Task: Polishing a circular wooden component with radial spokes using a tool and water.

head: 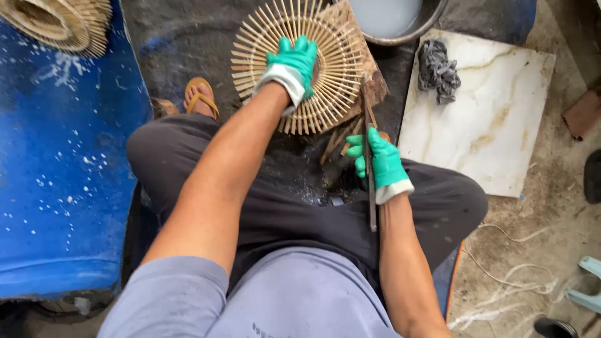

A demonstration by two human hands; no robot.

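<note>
Dusty ground outside, with a blue barrel on the left side and a pale stone tile on the right. On the tile, a grey rag. At the top, a metal bowl with pale water. In the top left corner, a second round bamboo piece.

Straight ahead of the knees, a round bamboo fan of thin sticks, all spread out from the middle like sun rays. Lies flat on a worn wooden block. Under the block's near edge, a few loose sticks.

Left hand in a green glove, stretched far forward, arm nearly straight. Palm pressed down on the middle of the fan, fingers spread flat and pointing away. An open, flat grip, pinning the fan down, not wrapped round it.

Right hand in the same kind of glove, pulled in close to the right knee, elbow bent. Grip closed tight round a long dark blade. Long axis of the blade runs nearly straight away from the body, tip up by the right edge of the fan, just beside the stick ends there. Cannot tell whether the tip touches them.

Fan lies forward and a bit left of the blade hand. Left hand nearer to the fan, already on it.

Near the fan, a foot in a tan sandal.
</note>
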